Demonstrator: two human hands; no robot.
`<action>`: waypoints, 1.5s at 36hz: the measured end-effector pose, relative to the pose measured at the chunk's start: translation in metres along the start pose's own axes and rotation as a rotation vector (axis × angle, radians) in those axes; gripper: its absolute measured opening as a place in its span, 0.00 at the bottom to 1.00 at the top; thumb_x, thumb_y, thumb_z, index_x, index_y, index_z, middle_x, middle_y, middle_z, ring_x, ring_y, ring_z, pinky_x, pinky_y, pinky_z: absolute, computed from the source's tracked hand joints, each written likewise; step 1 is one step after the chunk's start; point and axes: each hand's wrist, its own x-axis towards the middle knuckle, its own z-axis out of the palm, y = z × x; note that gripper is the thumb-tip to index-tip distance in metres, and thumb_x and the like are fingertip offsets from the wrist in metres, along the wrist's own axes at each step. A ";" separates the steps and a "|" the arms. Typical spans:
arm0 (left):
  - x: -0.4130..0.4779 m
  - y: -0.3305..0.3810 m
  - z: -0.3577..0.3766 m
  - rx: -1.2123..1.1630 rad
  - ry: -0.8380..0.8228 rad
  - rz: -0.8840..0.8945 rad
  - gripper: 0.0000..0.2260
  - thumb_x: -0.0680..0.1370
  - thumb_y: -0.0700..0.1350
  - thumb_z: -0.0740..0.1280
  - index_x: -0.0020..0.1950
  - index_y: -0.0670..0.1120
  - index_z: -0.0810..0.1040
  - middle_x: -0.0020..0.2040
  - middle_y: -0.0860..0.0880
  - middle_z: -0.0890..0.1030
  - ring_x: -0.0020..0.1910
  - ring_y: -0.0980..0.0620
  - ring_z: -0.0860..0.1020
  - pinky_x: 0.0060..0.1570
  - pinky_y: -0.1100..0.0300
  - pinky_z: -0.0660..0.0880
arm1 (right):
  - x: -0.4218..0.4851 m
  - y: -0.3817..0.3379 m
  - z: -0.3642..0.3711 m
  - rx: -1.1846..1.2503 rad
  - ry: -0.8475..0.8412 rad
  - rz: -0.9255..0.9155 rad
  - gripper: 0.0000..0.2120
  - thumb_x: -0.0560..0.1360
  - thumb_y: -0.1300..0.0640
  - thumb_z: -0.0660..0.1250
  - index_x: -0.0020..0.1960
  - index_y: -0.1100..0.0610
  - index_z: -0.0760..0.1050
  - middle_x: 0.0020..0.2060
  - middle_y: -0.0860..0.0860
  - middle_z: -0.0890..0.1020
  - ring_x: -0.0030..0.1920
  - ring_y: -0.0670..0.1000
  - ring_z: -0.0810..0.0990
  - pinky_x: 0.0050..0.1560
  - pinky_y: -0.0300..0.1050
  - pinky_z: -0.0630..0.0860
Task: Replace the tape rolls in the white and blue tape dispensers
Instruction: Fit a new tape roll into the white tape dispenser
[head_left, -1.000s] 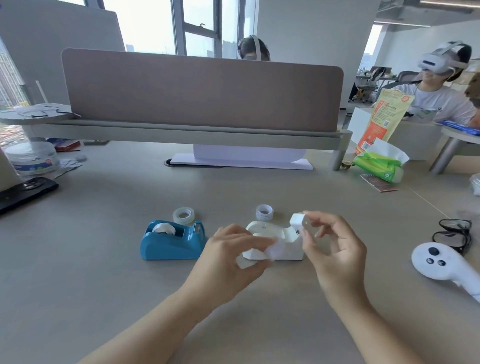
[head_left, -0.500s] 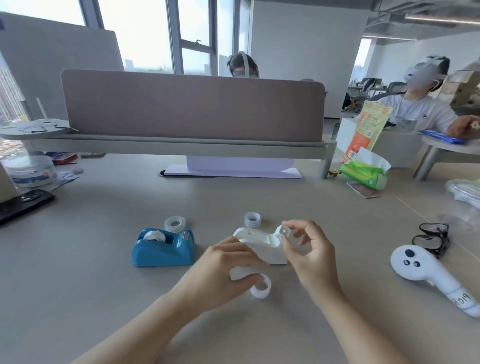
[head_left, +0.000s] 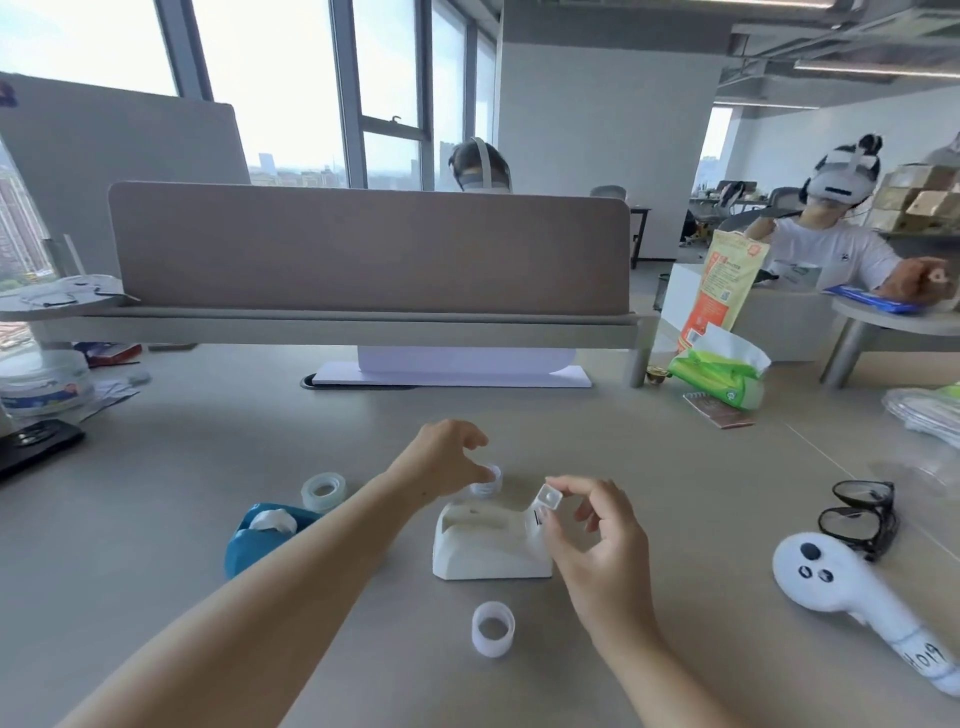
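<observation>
Near the desk's front edge, the white dispenser (head_left: 491, 545) sits with its cradle empty.
My left hand (head_left: 447, 462) pinches a tape roll (head_left: 488, 480) behind it; my right hand (head_left: 597, 540) grips a small white piece (head_left: 549, 500); the blue dispenser (head_left: 265, 535) holds a roll.

Single head-worn wide view, looking forward and down across the desk (head_left: 156, 597) from close above; near edge at bottom, divider panel (head_left: 363, 249) and windows beyond.

Your two dispensers sit side by side on the desk (head_left: 156, 597): one dispenser (head_left: 488, 545) right, other dispenser (head_left: 260, 540) left. One roll (head_left: 323, 491) behind the left one, empty core (head_left: 492, 627) before the right one.
</observation>
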 end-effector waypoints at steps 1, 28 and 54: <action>0.003 0.001 0.003 0.012 -0.017 -0.004 0.23 0.72 0.50 0.76 0.65 0.49 0.78 0.64 0.51 0.80 0.63 0.49 0.77 0.56 0.63 0.70 | 0.000 0.001 0.000 -0.009 0.001 0.002 0.09 0.69 0.52 0.68 0.49 0.48 0.80 0.43 0.42 0.79 0.42 0.46 0.74 0.45 0.30 0.68; -0.057 0.020 -0.044 -0.061 0.111 0.188 0.18 0.69 0.53 0.78 0.58 0.56 0.82 0.40 0.66 0.77 0.39 0.60 0.77 0.43 0.66 0.74 | -0.002 -0.009 -0.004 -0.011 -0.010 -0.003 0.08 0.69 0.56 0.71 0.45 0.45 0.78 0.42 0.43 0.80 0.42 0.47 0.76 0.44 0.34 0.70; -0.143 -0.023 0.016 -0.816 0.219 0.197 0.15 0.71 0.49 0.76 0.57 0.53 0.83 0.51 0.51 0.87 0.50 0.49 0.84 0.57 0.55 0.80 | -0.024 -0.040 0.010 0.294 -0.192 0.040 0.13 0.69 0.64 0.72 0.50 0.49 0.80 0.47 0.49 0.86 0.49 0.51 0.85 0.52 0.38 0.79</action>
